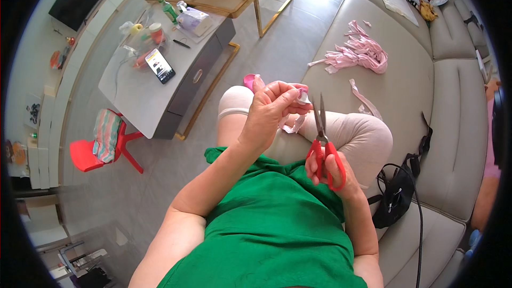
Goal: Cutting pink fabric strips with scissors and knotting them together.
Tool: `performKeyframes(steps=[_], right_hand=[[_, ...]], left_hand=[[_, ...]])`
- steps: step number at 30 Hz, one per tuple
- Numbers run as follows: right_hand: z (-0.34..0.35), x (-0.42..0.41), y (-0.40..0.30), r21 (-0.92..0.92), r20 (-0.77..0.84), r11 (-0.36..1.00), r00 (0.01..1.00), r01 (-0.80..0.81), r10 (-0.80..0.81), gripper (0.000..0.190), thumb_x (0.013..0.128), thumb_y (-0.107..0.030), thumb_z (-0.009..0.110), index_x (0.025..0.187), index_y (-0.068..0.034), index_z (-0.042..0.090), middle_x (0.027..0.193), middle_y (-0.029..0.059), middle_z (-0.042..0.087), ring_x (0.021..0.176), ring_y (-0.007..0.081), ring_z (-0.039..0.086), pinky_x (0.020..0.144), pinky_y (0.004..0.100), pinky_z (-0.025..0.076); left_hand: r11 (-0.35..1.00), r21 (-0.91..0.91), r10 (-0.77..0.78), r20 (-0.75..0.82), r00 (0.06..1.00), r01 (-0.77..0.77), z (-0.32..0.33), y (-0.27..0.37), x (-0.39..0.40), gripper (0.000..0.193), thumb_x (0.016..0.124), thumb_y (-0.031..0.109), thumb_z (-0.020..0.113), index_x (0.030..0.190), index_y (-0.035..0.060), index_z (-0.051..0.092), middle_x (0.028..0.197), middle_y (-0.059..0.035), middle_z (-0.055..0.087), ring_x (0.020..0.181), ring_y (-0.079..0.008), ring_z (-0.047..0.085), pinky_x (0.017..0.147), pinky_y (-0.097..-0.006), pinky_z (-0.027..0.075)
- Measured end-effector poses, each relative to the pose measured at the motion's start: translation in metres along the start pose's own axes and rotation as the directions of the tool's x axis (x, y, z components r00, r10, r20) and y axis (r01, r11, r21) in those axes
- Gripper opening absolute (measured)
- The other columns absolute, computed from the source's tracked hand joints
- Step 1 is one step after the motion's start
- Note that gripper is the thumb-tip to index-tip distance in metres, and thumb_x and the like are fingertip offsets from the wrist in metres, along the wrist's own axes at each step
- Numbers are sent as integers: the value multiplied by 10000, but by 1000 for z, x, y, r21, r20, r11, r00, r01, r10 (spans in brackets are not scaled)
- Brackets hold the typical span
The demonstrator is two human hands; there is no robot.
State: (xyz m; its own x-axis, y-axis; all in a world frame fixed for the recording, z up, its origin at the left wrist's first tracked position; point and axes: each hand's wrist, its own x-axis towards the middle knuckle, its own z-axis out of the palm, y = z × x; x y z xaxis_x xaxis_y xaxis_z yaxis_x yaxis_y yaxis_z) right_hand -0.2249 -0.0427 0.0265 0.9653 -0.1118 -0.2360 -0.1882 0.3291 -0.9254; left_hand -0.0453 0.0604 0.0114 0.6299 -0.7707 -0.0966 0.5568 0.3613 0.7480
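Observation:
Pinched between the thumb and fingers of my left hand (273, 104) is a small piece of white and magenta fabric (304, 96). My right hand (340, 176) grips red-handled scissors (322, 136), whose blades point away from me and stand slightly apart. The blade tips are close beside the fabric; whether they touch it I cannot tell. Below my left hand a pale pink fabric strip (294, 125) hangs in a loop over my lap. Another pink strip (366, 98) lies on the sofa beyond my knee. Farther off rests a bundle of pink fabric strips (360, 54).
I sit on a grey sofa (408, 84), with a black bag (394, 198) and cable (420, 240) at my right. A low table (132, 72) on the left bears a phone (160, 66), tissue pack (195, 20) and green bottle (168, 10). Near it stands a red chair (84, 156).

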Motion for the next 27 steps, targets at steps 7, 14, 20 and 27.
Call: performKeyframes(steps=[7,14,20,27], right_hand=[[8,1,-11,-83,65,994,995,-68,73,479,962,-461,428,773,-29,515,692,50,526,558,97,504,537,220,406],[10,2,-7,-91,48,994,997,-58,63,468,966,-438,431,759,-26,515,685,48,528,545,93,503,526,214,404],[8,0,-7,-99,50,993,996,-68,73,477,963,-452,432,759,-29,515,675,43,528,541,90,503,523,212,404],[9,1,-7,-91,16,994,998,-52,54,478,956,-458,446,753,-31,515,664,42,526,531,87,501,511,209,399]], left_hand=[[999,44,-18,-43,999,19,-1,7,-7,107,941,106,513,931,9,558,1080,-139,611,842,-194,665,680,-284,585],[998,53,30,-14,999,-29,-3,5,-8,106,942,107,512,940,12,560,1055,-124,622,837,-173,664,675,-280,582],[997,66,36,-13,999,-35,-2,4,-9,108,942,101,510,938,11,568,1038,-116,629,831,-169,664,675,-283,583],[996,88,32,-10,999,-31,2,2,-11,105,939,94,517,952,3,569,998,-122,640,816,-171,668,672,-263,581]])
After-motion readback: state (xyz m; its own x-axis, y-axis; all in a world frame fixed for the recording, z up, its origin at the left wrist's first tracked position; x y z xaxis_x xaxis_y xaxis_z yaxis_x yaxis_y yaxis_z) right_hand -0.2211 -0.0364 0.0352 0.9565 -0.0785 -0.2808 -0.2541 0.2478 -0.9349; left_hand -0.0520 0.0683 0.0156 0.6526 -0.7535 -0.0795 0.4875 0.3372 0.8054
